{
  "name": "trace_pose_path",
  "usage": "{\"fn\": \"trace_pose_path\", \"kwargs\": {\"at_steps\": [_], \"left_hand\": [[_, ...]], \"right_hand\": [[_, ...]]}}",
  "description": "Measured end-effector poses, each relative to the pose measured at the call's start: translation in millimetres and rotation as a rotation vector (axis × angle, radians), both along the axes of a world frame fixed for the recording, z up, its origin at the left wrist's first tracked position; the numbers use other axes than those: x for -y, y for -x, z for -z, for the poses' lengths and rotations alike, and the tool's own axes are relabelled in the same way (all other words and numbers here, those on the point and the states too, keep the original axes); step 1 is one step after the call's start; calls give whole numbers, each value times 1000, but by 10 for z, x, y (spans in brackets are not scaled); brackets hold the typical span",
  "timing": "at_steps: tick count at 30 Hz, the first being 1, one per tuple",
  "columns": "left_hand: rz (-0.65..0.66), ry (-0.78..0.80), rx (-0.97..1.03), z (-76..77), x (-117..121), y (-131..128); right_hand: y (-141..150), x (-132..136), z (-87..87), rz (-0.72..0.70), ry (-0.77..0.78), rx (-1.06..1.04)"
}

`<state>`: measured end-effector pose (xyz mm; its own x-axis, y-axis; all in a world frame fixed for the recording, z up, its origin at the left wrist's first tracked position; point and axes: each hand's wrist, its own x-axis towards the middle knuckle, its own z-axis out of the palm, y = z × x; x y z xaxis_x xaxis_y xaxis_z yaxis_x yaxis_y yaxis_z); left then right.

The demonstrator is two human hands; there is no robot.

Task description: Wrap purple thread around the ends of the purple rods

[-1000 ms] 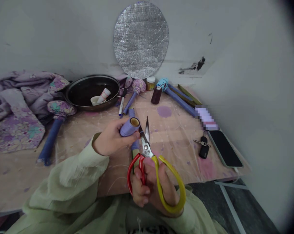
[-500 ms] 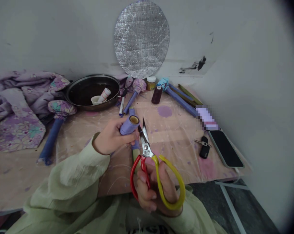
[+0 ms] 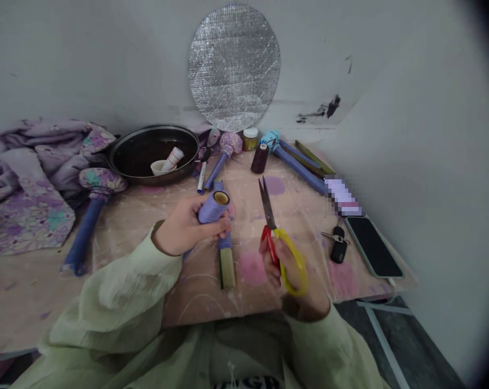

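My left hand [image 3: 188,224] is closed around a spool of purple thread [image 3: 209,209], its hollow end facing up. Under the spool lies a flat wooden stick [image 3: 227,267], wrapped in purple thread along its upper part, with bare wood at the near end. My fingers hide part of the wrapping. To the right, my right hand [image 3: 283,265] grips scissors [image 3: 269,208] with one red and one yellow handle. Their blades point away from me, slightly apart, over the table and clear of the stick.
Left of my hands lies a purple-wrapped stick with a floral padded head [image 3: 101,181]. Behind are a black pan [image 3: 119,175], a marker [image 3: 202,178], a dark thread cone [image 3: 259,159] and a jar [image 3: 250,139]. Keys [image 3: 339,246] and a phone [image 3: 374,246] lie right.
My right hand has moved the scissors right and away from me, off the spool and stick. The blades have come closer together. My left hand stays nearly in place.
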<state>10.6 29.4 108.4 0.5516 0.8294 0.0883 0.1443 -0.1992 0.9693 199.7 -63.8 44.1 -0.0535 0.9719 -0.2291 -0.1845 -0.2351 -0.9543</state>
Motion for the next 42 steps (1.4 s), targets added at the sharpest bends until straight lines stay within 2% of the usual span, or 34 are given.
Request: {"fn": "trace_pose_path", "kwargs": {"at_steps": [3, 5, 7, 10, 12, 14, 17, 19, 21, 24, 28, 37, 42], "left_hand": [[4, -5, -12, 16, 6, -1], [-11, -21, -32, 27, 12, -2], [-25, -39, -45, 33, 17, -3], [-4, -60, -44, 38, 17, -7], [17, -67, -39, 42, 14, -9], [27, -72, -41, 48, 12, -12], [31, -100, -53, 58, 14, -22], [30, -147, -61, 61, 18, -29], [28, -204, -66, 61, 24, -32], [22, -263, -75, 57, 34, -29], [24, -292, -90, 62, 48, -30], [56, -255, -81, 102, 40, -53], [88, -139, -38, 138, 47, -66]], "right_hand": [[-297, -255, 135, 114, -97, 837], [-439, -391, 278, 90, -92, 1206], [-531, -479, 433, 27, -101, 1366], [-592, -520, 579, 13, -139, 1416], [-576, -502, 556, 33, -176, 1384], [-500, -464, 427, 46, -246, 1246], [-272, -405, 124, 12, -356, 738], [-84, -388, -58, 6, -364, 398], [81, -391, -174, 37, -389, 246], [223, -409, -231, 69, -475, 180], [248, -377, -221, 124, -550, 217], [252, -284, -160, 171, -428, 145], [250, -248, -104, 202, -425, 103]]}}
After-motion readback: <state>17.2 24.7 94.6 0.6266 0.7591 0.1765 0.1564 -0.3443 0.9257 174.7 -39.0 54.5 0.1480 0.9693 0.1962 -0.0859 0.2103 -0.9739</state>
